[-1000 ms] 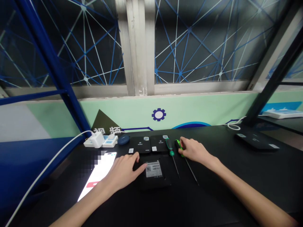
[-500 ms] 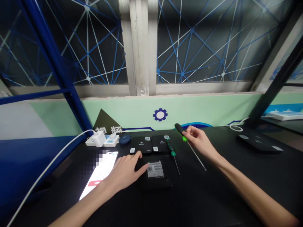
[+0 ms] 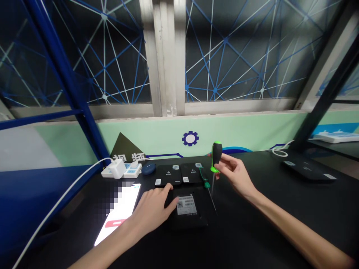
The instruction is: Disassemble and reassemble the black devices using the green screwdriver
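My right hand [image 3: 234,173] holds a screwdriver [image 3: 216,157] upright between thumb and fingers, its black-and-green handle up and its thin shaft pointing down. A second screwdriver [image 3: 206,185] with a green handle lies on the table just left of that hand. My left hand [image 3: 153,211] sits on the left corner of a black box [image 3: 193,220], with a barcode label [image 3: 186,204] showing beside my fingers. Behind the box lie two flat black devices [image 3: 168,175] [image 3: 192,172] with small labels.
A lit smartphone [image 3: 119,216] lies left of my left hand. Behind it stand a white power strip [image 3: 131,170] with a plugged-in charger [image 3: 117,168] and a dark blue round case [image 3: 148,169]. Another black device [image 3: 307,171] lies at the right of the black table [image 3: 266,224].
My right hand has lifted the screwdriver off the table and turned it from slanted to upright. My left hand stays on the black box.
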`<state>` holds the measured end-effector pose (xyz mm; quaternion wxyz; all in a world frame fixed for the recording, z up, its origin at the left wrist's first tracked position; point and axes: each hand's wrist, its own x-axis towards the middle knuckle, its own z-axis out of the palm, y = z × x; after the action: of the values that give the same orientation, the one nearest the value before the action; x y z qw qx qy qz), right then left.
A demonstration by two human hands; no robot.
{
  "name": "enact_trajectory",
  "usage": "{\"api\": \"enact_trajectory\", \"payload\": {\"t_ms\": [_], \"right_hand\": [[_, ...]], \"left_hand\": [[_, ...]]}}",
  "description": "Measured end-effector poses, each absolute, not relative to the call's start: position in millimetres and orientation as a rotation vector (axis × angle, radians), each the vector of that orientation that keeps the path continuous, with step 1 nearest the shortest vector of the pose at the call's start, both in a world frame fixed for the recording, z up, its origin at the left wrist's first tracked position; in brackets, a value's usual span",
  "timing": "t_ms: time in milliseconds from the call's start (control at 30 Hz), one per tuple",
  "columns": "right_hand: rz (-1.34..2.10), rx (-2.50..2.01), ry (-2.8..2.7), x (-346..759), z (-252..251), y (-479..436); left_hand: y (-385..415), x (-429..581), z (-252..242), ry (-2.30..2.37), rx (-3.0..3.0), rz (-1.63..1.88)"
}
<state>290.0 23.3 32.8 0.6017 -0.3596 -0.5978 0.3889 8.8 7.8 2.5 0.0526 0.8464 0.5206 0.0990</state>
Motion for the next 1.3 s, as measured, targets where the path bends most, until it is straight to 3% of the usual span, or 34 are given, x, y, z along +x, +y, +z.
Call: {"api": "enact_trajectory", "payload": {"t_ms": [700,1300], "right_hand": [[0.798,-0.811,-1.635,268.0,30.8,38.6],[1.041,-0.829,-1.750,251.1,19.7,25.3]], "left_hand": [[6.8,-0.3,-2.9,1.531,2.485,0.320],[5.8,2.5,1.6,1.541,2.516,0.298]]}}
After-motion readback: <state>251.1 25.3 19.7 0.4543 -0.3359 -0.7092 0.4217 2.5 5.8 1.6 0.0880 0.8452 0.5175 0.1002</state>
